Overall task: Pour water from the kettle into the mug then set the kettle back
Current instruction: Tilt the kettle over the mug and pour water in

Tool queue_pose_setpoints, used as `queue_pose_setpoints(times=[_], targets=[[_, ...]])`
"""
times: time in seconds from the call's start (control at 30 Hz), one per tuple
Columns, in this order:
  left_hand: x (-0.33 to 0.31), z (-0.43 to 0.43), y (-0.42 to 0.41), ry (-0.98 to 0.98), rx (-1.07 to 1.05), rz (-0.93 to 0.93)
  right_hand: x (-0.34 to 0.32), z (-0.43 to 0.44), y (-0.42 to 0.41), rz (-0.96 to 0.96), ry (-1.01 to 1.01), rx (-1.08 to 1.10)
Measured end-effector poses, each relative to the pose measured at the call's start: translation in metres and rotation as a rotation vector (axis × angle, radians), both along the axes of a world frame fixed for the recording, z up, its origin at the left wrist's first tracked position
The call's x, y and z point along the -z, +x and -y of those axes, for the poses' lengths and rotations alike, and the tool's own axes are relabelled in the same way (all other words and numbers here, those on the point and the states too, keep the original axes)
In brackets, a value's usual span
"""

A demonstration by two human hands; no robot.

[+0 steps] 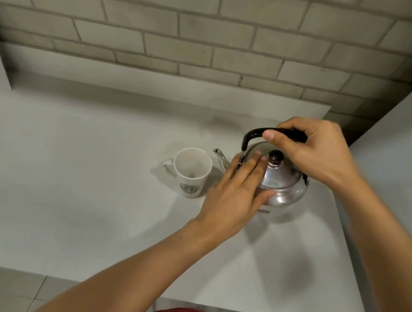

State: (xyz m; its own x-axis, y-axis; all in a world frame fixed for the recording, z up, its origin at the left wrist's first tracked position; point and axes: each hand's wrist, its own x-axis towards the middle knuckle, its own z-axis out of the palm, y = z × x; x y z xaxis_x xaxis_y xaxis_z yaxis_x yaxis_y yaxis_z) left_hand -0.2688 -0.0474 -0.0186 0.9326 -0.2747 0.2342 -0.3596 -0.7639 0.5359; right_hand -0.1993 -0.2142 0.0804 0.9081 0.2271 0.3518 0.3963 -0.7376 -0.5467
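Kettle [282, 187] sits on the white counter [92, 194], right of centre, with both hands on it. The right hand [313, 152] comes in from the right and is curled around the black handle [253, 133] that arches over the lid; its fingers wrap the top of the arch and the thumb tip lies along the front of the bar. The left hand [233, 197] reaches up from below with the fingers held flat and nearly straight, spread against the kettle's left shoulder and the edge of the lid [282, 174]; it presses on the metal rather than closing round anything. Its thumb touches the lower body of the kettle.

The kettle is polished steel, round-bellied, with a domed lid topped by a dark knob [276, 156]. The knob shows between the two hands, touched by neither. A thin curved spout [220, 157] leaves the left side and points toward the mug [191, 172], its tip just beside the mug's rim. Whether the base rests fully on the counter cannot be told; a shadow lies under it.

The mug stands upright just left of the kettle, white, with a round dark emblem facing the camera and its handle turned to the left. Its inside looks pale and dry.
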Motion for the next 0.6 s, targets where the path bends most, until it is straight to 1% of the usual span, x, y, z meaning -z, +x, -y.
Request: queue_pose_setpoints(times=[0.13,0.27,0.4,0.53,0.6], targets=[[-0.003,-0.002,-0.007,0.005,-0.035,0.019,-0.008,-0.007,-0.003,0.012,-0.032,-0.042],[-0.009,-0.006,-0.010,-0.032,-0.061,0.048,-0.024,-0.019,-0.004,0.001,-0.095,-0.079],[-0.012,-0.007,-0.013,-0.142,-0.084,0.057,-0.039,-0.034,-0.003,0.006,-0.199,-0.150],[-0.013,-0.008,-0.011,-0.265,-0.067,-0.009,-0.050,-0.047,0.000,-0.002,-0.289,-0.199],[-0.013,-0.008,-0.009,-0.301,-0.061,-0.005,-0.053,-0.052,0.001,0.009,-0.330,-0.223]])
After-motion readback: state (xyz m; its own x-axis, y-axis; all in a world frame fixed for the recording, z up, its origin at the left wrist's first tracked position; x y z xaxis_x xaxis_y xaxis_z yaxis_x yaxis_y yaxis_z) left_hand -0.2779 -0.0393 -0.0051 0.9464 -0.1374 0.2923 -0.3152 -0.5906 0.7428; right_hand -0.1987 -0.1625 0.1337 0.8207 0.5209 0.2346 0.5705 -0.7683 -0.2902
